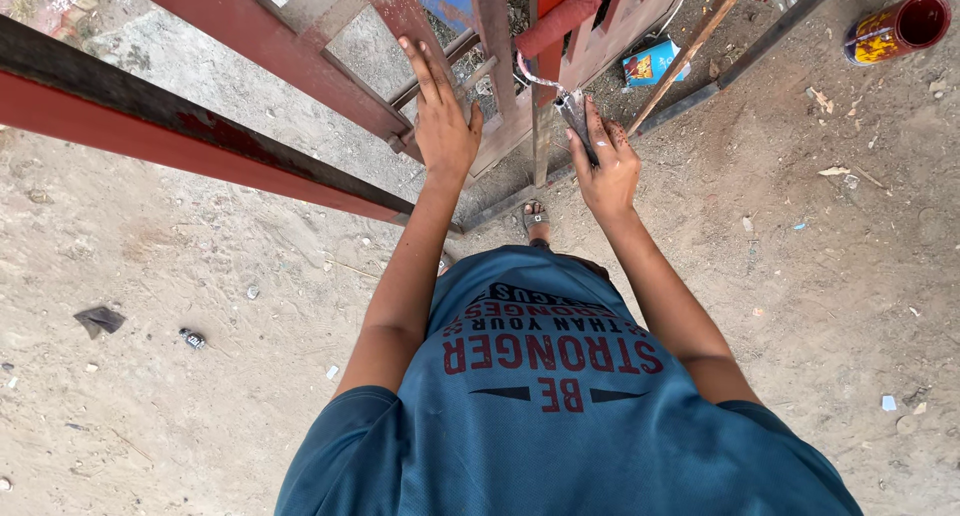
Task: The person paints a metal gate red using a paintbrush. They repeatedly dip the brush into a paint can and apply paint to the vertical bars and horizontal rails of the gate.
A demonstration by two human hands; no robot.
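My right hand [605,166] grips the grey handle of a small paint roller [560,18], whose red-coated sleeve rests against an upright bar of a red-painted metal gate frame [300,51]. My left hand [440,116] lies flat, fingers spread, on a slanted red bar of the same frame, a little left of the roller. Below both arms are my blue shirt and one sandalled foot [537,219].
A long red-and-dark steel beam [190,141] crosses the upper left. A paint tin [897,28] lies on its side at the top right, and a small blue carton [652,63] sits beyond the frame. Thin metal rods [700,36] lean across sandy ground littered with scraps.
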